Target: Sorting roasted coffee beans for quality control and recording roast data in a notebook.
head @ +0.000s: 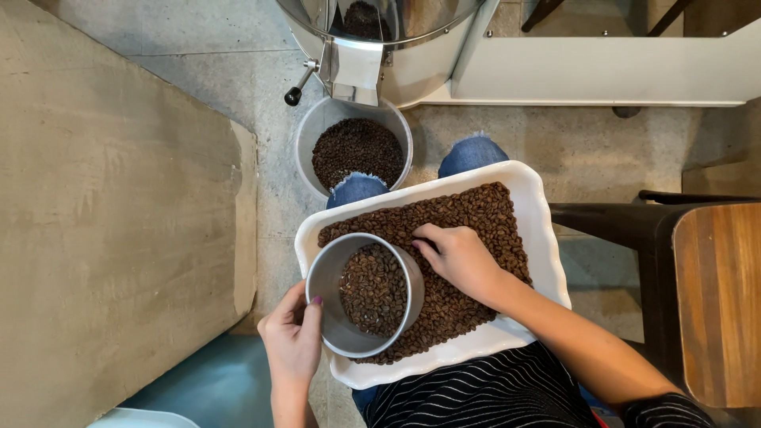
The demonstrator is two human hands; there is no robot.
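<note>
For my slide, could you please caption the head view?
Left hand holds a metal cup; right hand rests on coffee beans in a white tray.

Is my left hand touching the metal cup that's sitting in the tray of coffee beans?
Touching. The head view shows the left hand wrapped against the metal cup, its thumb lying on the rim.

Two hands in play, the left hand (292,337) and the right hand (456,257), and one white tray (547,238) under them. One metal cup (326,277) sits on the tray and one bucket (307,139) stands on the floor, so that's three lots of coffee beans (476,210): tray, cup, bucket. One steel machine (396,47) up top, one wooden stool (717,301) at the right, and two denim knees (472,152) showing.
</note>
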